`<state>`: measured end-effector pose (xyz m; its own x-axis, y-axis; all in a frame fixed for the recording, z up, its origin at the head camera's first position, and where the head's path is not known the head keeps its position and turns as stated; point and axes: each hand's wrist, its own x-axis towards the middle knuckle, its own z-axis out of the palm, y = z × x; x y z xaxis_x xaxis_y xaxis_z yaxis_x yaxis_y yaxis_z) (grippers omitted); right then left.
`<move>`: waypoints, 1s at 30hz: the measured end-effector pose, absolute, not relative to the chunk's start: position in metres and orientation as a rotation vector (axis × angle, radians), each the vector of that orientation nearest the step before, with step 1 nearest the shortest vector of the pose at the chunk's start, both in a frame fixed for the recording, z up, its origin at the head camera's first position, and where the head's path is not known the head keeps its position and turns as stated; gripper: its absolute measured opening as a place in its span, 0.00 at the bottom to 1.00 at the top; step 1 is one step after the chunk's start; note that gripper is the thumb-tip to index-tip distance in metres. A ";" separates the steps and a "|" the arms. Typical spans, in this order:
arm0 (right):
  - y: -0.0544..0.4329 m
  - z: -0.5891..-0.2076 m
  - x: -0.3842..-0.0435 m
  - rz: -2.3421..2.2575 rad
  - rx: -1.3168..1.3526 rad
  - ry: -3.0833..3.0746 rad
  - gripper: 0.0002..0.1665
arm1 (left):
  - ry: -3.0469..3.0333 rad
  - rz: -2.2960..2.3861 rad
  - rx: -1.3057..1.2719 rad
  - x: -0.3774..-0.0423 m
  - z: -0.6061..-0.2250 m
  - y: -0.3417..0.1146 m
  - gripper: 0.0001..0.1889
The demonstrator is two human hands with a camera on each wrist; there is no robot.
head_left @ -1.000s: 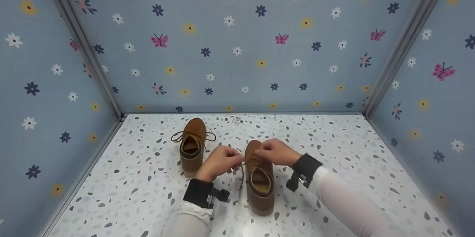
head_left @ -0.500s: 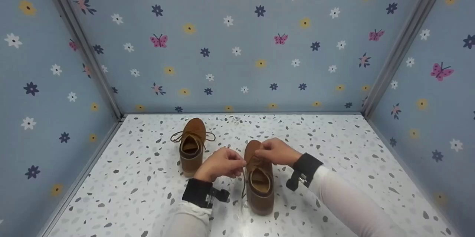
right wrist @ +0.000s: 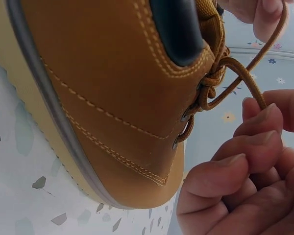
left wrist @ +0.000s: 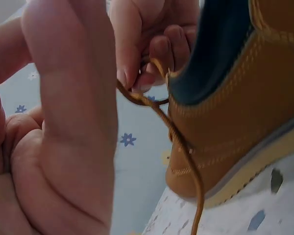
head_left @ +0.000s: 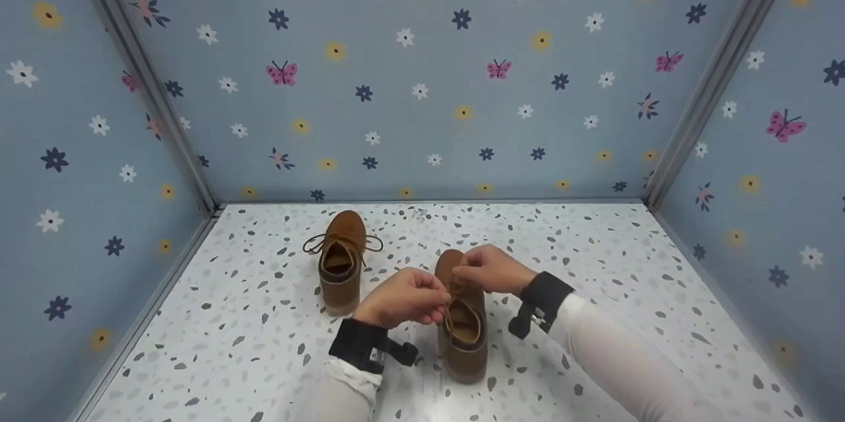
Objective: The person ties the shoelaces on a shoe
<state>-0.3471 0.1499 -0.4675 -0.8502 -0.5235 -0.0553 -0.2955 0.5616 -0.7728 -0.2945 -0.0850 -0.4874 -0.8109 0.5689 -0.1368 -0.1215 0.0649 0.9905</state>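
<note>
A brown lace-up shoe (head_left: 465, 359) stands on the floor, toe pointing away, between my two hands. My right hand (head_left: 492, 270) is over its front and pinches a bend of the brown shoelace (right wrist: 255, 88) between thumb and fingers. From there the lace crosses itself and runs up to my left hand (head_left: 406, 296), whose fingertips pinch another stretch of it beside the shoe's opening. A loose lace end (left wrist: 198, 196) hangs down along the shoe in the left wrist view. The crossing lies close above the eyelets. My left fingertips are partly cut off in the right wrist view.
A matching brown shoe (head_left: 342, 286), its laces tied in a bow, stands to the left and farther back. Speckled white flooring (head_left: 581, 244) lies under both shoes. Blue flowered panels (head_left: 422, 78) rise behind and on both sides.
My left hand has moved right and slightly toward me, bringing its lace over the edge of the shoe's opening. My right hand has barely moved and keeps its pinch.
</note>
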 end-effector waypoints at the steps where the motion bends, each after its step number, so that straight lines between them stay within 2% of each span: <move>1: 0.150 -0.467 -0.347 -1.171 -0.677 2.518 0.17 | 1.825 1.808 0.451 -0.294 -0.488 -0.084 0.03; 13: 0.150 -0.465 -0.347 -1.213 -0.632 2.477 0.16 | 1.656 1.946 0.415 -0.294 -0.491 -0.075 0.05; 23: 0.152 -0.465 -0.347 -1.193 -0.655 2.476 0.17 | 2.101 1.639 0.441 -0.295 -0.493 -0.078 0.08; 30: 0.155 -0.468 -0.348 -1.195 -0.659 2.483 0.16 | 2.274 1.597 0.406 -0.300 -0.501 -0.079 0.09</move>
<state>-0.3477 0.1547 -0.4682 -0.8472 -0.5261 -0.0739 -0.2705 0.5468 -0.7923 -0.3002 -0.0793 -0.5012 -0.9042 0.4139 -0.1053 0.0413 0.3302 0.9430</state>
